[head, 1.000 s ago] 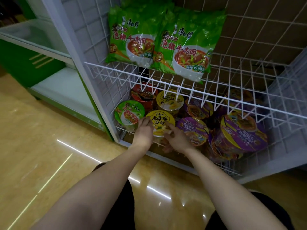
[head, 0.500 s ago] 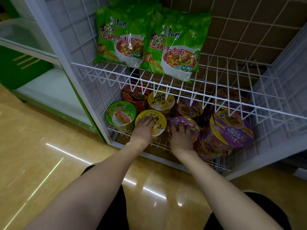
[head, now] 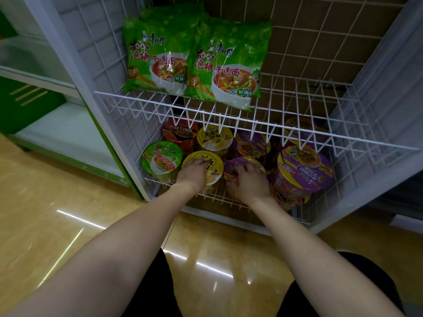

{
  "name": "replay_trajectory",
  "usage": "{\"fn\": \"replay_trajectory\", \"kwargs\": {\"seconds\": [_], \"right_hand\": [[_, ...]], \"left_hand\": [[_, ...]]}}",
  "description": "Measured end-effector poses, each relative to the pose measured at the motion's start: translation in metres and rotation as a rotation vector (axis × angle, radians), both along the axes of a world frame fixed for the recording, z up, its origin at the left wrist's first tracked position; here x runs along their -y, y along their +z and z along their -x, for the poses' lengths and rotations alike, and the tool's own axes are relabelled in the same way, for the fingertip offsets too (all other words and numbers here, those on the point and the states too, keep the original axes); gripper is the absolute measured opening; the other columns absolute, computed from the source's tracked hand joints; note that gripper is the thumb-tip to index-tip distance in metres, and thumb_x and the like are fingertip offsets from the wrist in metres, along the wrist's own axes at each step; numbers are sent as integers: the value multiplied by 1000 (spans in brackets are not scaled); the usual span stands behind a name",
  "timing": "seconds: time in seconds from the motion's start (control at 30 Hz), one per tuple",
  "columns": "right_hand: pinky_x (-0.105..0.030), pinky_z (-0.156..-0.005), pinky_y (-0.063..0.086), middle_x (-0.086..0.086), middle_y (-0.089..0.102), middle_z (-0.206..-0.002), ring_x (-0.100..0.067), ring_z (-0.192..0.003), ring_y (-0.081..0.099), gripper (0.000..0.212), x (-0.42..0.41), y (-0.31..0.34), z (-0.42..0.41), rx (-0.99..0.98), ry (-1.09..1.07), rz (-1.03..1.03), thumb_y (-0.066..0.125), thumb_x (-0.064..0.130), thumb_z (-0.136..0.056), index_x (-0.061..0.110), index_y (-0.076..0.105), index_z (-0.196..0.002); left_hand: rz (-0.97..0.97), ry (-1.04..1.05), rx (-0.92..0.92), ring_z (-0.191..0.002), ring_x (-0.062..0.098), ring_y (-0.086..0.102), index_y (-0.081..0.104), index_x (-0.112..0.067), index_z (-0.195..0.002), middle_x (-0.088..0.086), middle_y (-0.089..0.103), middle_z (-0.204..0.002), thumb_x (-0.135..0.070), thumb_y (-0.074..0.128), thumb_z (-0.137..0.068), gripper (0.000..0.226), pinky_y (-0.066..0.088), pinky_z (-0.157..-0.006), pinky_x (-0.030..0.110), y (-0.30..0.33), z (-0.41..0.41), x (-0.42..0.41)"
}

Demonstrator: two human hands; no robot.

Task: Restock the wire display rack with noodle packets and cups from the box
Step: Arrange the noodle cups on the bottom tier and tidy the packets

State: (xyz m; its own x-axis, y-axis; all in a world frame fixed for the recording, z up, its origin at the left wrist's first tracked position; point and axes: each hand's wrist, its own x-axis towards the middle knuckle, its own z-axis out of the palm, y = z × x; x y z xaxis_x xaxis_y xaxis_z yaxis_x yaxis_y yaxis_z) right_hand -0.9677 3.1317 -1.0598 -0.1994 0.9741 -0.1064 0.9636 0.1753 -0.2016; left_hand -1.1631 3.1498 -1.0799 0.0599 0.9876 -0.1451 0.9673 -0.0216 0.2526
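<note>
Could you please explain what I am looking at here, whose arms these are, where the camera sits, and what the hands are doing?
There is no machine here: a person wears a wide-angle camera on the head, looking forward and down, so the two bare arms reaching in from the bottom are their own. They face a white wire display rack. On its upper shelf lean two green noodle packets. The lower shelf holds noodle cups: a green-lidded cup at the left, a red cup behind it, a second yellow one, and several purple ones. The left hand rests its fingers on the front yellow-lidded cup, and the right hand lies over a purple-lidded cup beside it. Neither cup looks lifted; both appear to sit on the wire. The floor is shiny and yellowish.
</note>
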Motion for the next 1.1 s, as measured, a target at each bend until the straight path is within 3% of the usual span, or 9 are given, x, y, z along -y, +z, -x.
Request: {"fn": "replay_trajectory", "kwargs": {"seconds": [0.17, 0.4, 0.5, 0.6, 0.7, 0.83, 0.97, 1.03, 1.1], "right_hand": [[-41, -103, 39, -11, 49, -140, -32, -128, 46, 40, 5, 28, -12, -29, -1, -132, 54, 27, -97, 15, 54, -135], [-43, -100, 46, -12, 55, -129, -32, -123, 48, 31, 17, 58, -44, -296, -104, -270, 56, 8, -96, 10, 63, -126], [-45, -103, 39, -14, 54, -133, -36, -123, 47, 34, 24, 65, -61, -195, -210, -286, 57, 17, -95, 13, 59, -129], [-52, -108, 29, -14, 45, -146, -39, -132, 39, 54, 35, 68, -84, 32, -392, -220, 54, 44, -96, 19, 44, -143], [-56, -111, 30, -16, 32, -154, -41, -138, 30, 77, 40, 67, -100, 5, -509, -125, 50, 62, -94, 17, 30, -153], [-50, -120, 26, -7, 25, -163, -37, -147, 17, 78, 37, 66, -122, -180, -434, -76, 55, 63, -92, 26, 30, -157], [-41, -122, 16, -3, 27, -162, -31, -149, 14, 74, 35, 70, -125, -259, -366, -60, 65, 55, -90, 29, 38, -154], [-40, -121, 17, -4, 29, -161, -31, -148, 15, 75, 34, 71, -122, -243, -362, -57, 66, 55, -89, 27, 39, -153], [-41, -121, 18, -6, 30, -160, -32, -148, 18, 74, 32, 74, -124, -249, -370, -32, 67, 55, -88, 27, 42, -152]], "left_hand": [[-76, -55, -108, -130, 31, 47, 61, -16, -131, 7, 54, -138, -22, 54, -99, 33, 43, -103, 42, 17, -27, 2], [-237, -85, 423, -118, 33, 59, 60, -15, -132, 10, 60, -133, -20, 48, -101, 33, 51, -93, 41, 38, -106, 8], [-291, -129, 596, -110, 32, 63, 66, -11, -122, 12, 68, -120, -17, 50, -101, 27, 49, -89, 35, 51, -133, 7], [-174, -70, 776, -118, 25, 60, 64, -13, -130, 8, 66, -129, -24, 52, -103, 31, 41, -91, 22, 60, -156, 2], [81, -6, 976, -132, 19, 51, 50, -20, -147, 3, 53, -147, -33, 58, -101, 48, 40, -99, 23, 64, -170, -4], [406, 117, 1163, -127, 21, 55, 47, -27, -148, -2, 52, -145, -42, 65, -96, 58, 52, -96, 33, 55, -174, -2], [447, 175, 1279, -104, 26, 68, 60, -26, -124, 6, 68, -121, -37, 73, -91, 37, 61, -86, 43, 40, -169, 2], [457, 181, 1286, -103, 26, 68, 59, -27, -126, 5, 67, -121, -36, 74, -90, 40, 61, -84, 42, 41, -169, 1], [413, 155, 1252, -114, 21, 62, 54, -32, -135, 0, 63, -132, -37, 76, -86, 53, 57, -94, 44, 45, -172, -2]]}}
